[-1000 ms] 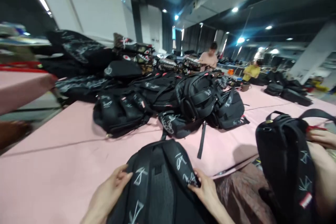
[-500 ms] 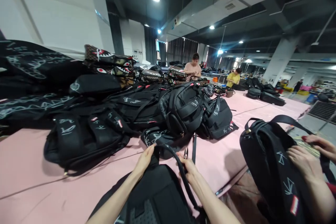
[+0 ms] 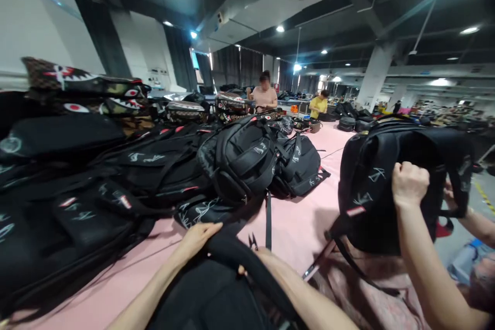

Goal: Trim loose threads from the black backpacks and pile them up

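Observation:
A black backpack [image 3: 204, 294] lies in front of me, with its padded shoulder strap [image 3: 247, 255] arched up. My left hand [image 3: 199, 237] pinches the upper end of the strap, fingers on top. Beneath the strap's other side, my right hand [image 3: 266, 263] is closed around small dark thread snips [image 3: 252, 241], their blades pointing up; a fingertip shows at the strap's inner edge. The strap hides most of the right fingers. Just beyond my hands, a black bag with white scribbled lines [image 3: 201, 211] rests on the pink tabletop [image 3: 294, 221].
Black backpacks [image 3: 240, 160] are heaped across the table ahead and to the left. Patterned shark-face bags [image 3: 85, 87] are stacked at the far left. Close on my right, a co-worker's hands hold up another black backpack [image 3: 371, 191]. Two people work farther back.
My view has swung right. The strap now lies across my right fingers, covering more of them. The co-worker's backpack has been lifted and turned.

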A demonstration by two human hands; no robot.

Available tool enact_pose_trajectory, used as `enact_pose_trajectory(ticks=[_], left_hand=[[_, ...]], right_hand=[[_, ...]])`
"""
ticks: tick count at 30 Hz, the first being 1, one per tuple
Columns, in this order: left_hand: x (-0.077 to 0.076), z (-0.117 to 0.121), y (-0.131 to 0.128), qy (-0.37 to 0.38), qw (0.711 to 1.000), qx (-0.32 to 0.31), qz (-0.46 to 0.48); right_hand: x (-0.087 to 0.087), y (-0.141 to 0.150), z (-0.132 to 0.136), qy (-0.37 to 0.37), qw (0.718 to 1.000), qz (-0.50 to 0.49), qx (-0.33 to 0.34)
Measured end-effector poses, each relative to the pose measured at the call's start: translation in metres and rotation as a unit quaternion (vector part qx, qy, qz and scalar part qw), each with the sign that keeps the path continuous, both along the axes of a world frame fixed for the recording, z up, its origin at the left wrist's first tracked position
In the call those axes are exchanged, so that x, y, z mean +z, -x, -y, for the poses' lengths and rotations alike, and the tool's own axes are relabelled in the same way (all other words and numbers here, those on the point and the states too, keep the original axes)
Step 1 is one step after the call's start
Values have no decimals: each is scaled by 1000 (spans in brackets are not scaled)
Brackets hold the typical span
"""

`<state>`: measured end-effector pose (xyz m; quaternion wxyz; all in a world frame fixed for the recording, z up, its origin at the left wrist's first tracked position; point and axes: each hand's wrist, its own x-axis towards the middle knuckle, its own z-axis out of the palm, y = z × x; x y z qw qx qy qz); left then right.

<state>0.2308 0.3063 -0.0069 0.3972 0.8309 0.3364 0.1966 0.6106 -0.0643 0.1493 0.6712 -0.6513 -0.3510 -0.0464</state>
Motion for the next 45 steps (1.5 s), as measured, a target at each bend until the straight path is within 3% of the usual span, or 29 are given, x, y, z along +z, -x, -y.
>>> enact_pose_trajectory(ticks=[2,4,6,9,12,13,17,20,26,30,32,35,38,40,43,45], left_hand=[[6,6,-6,45,999,12,-17],[6,3,-11,82,996,39,-20],[-2,-6,-12,121,990,64,-18],[-15,-18,-10,165,983,83,-16],[-20,-21,-9,186,979,87,-6],[-20,-22,-9,190,978,87,-2],[-19,-21,-7,205,975,85,14],[-17,-20,-4,215,972,85,27],[-9,-13,1,212,972,85,48],[-9,-13,3,210,973,84,51],[-11,-14,4,212,972,83,49],[-13,-15,5,214,972,83,44],[-18,-16,7,178,979,93,25],[-22,-19,7,132,987,96,-3],[-24,-21,6,41,995,73,-47],[-21,-14,10,-60,995,65,-54]], right_hand=[[-14,-7,-10,7,997,45,-59],[-35,-7,-27,50,994,69,-65],[-53,-1,-42,115,993,37,-1],[-69,19,-53,156,983,-48,89],[-89,64,-58,204,952,-169,153],[-100,85,-62,201,949,-206,130],[-161,163,-88,236,926,-251,156],[-195,190,-106,273,891,-288,221],[-214,188,-120,303,831,-331,330],[-221,182,-121,298,770,-385,414],[-225,180,-121,281,759,-404,427],[-231,179,-121,286,770,-407,400],[-234,178,-119,285,828,-379,299],[-233,177,-116,267,865,-356,234],[-224,171,-107,243,889,-339,191],[-216,164,-99,226,904,-323,165]])
